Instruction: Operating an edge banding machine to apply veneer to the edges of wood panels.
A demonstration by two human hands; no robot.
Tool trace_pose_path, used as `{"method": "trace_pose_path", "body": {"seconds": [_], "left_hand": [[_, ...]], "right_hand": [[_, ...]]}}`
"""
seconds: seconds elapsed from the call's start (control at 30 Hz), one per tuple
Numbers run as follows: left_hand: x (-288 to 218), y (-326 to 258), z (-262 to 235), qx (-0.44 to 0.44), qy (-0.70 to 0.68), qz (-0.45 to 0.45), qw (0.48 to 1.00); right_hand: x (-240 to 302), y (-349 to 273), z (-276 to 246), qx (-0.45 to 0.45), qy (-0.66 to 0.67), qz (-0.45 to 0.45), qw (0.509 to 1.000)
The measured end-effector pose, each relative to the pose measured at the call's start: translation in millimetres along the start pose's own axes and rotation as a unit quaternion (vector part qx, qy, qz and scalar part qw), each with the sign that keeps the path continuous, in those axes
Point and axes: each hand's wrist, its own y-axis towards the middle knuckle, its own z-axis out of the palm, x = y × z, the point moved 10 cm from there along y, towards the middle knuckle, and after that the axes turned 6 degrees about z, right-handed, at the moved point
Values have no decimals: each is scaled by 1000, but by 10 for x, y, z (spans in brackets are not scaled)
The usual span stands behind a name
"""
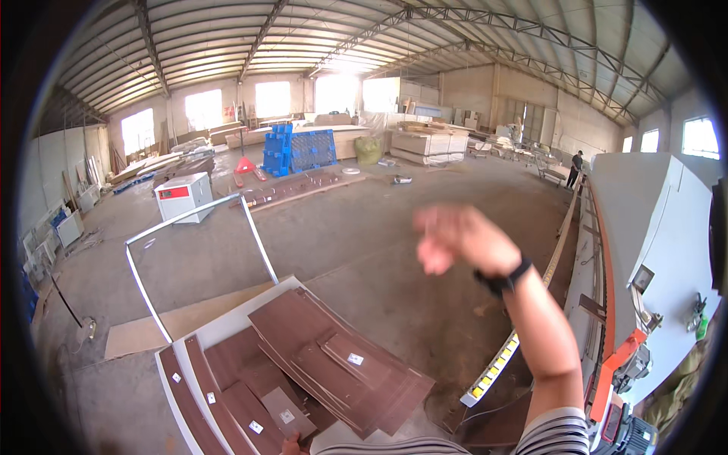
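Observation:
My right hand (455, 236) is raised in front of me over the floor, touching nothing, a black band on its wrist. Motion smears its fingers, which look bent. At the lower edge only a bit of my left hand (291, 444) shows, gripping the near edge of a small grey-brown panel (288, 419) with a white label. Beneath and around this panel lie dark brown boards (236, 406) on a cart (168, 379) with a pale metal frame handle (262, 243). A stack of larger brown panels (326, 356) lies askew on the right of the load.
A long grey machine (637, 205) with an orange edge and a roller rail (493, 368) runs along my right. Ahead stand a white-and-red cabinet (183, 199), blue pallets (299, 152) and stacked boards (428, 142). Far right, a person (575, 168) stands by the machine.

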Motion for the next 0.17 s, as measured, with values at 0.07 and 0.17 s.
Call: {"method": "trace_pose_path", "body": {"seconds": [0.07, 0.17], "left_hand": [[-299, -138, -200, -136, -119, 13, 983], [371, -41, 243, -112, -511, -167, 836]], "right_hand": [[-601, -567, 380, 75, 36, 91, 992], [-1012, -1108, 338, 7, 10, 133, 991]]}}
